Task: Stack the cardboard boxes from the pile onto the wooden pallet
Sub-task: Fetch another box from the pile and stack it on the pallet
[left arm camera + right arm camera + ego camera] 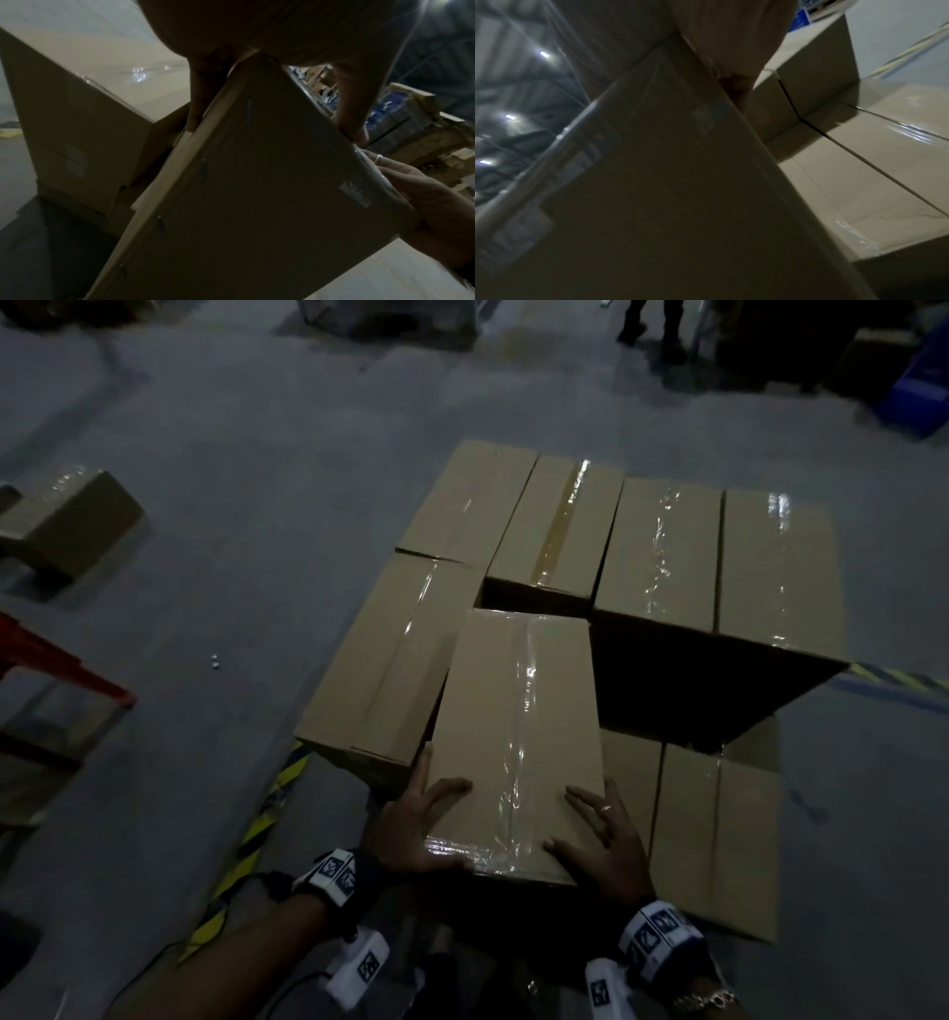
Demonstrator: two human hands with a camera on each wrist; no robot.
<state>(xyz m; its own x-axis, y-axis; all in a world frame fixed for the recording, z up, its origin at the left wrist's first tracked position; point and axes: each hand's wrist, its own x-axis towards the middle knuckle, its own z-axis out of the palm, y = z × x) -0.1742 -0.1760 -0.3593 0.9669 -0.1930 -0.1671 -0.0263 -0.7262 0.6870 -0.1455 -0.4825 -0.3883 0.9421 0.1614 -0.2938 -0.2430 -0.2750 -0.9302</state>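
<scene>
I hold a taped cardboard box [518, 737] by its near end, over the stack of boxes. My left hand [416, 819] grips its near left corner, fingers spread over the top and left side. My right hand [601, 845] grips the near right corner, fingers lying on the top. In the left wrist view the box's dark end face [257, 192] fills the frame, with my left hand's fingers [352, 113] straddling its corner. The right wrist view shows the same box [667, 182] close up. Taller stacked boxes [662, 546] stand behind it, and lower ones [719, 839] lie to the right. The pallet is hidden.
A lone cardboard box [72, 526] lies on the grey floor at the left. A red metal frame [51, 660] stands at the left edge. Yellow-black floor tape [257, 839] runs beside the stack. A person's legs [652, 325] and a blue crate [919, 387] are far back.
</scene>
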